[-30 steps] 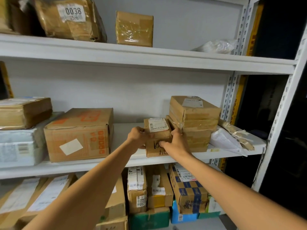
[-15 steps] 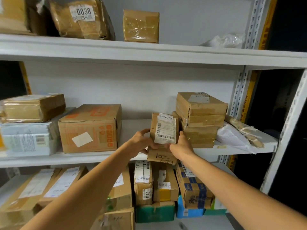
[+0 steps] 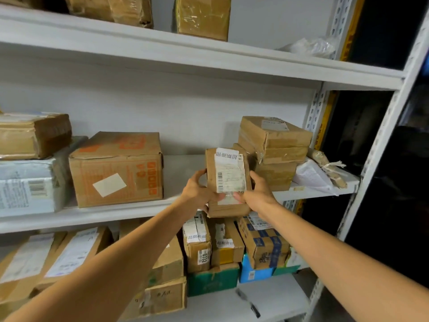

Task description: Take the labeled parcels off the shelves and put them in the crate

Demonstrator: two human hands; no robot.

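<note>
Many parcels wait on the middle shelf: a grey parcel at its left end, then an orange-printed box. Your left hand and right hand each clasp a side of the small labeled parcel, upright over the shelf's front edge. No crate shows, so most of the work looks undone.

A parcel storeroom: white metal shelves stacked with labeled cardboard parcels.
</note>
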